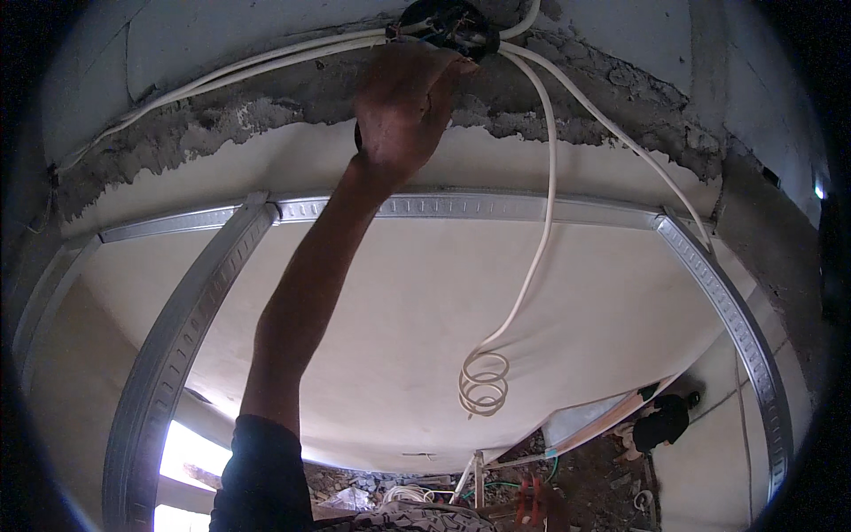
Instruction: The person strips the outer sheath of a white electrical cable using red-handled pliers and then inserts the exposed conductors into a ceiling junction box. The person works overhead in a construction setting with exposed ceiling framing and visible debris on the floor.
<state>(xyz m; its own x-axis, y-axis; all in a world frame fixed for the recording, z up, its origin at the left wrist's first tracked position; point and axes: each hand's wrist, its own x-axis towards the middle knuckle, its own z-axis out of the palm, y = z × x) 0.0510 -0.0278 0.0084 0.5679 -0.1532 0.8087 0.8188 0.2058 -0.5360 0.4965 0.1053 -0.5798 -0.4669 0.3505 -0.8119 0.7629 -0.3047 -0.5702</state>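
Observation:
My left hand (403,111) is raised to a round black junction box (448,25) set in rough grey mortar at the top of the view. Its fingers are curled closed at the lower side of the box, and the fingertips are hidden. Thin wires, some bluish, show in the box just above the knuckles. White cables (292,55) enter the box from the left. On the right side, another white cable (542,186) hangs down and ends in a loose coil (483,386). My right hand does not show.
A metal channel (461,206) crosses below the box, joined by metal profiles at left (182,363) and right (731,332). A cream wall (399,310) lies behind. Far below are rubble, bundled cable (408,493), red shapes (534,501) and another person (663,423).

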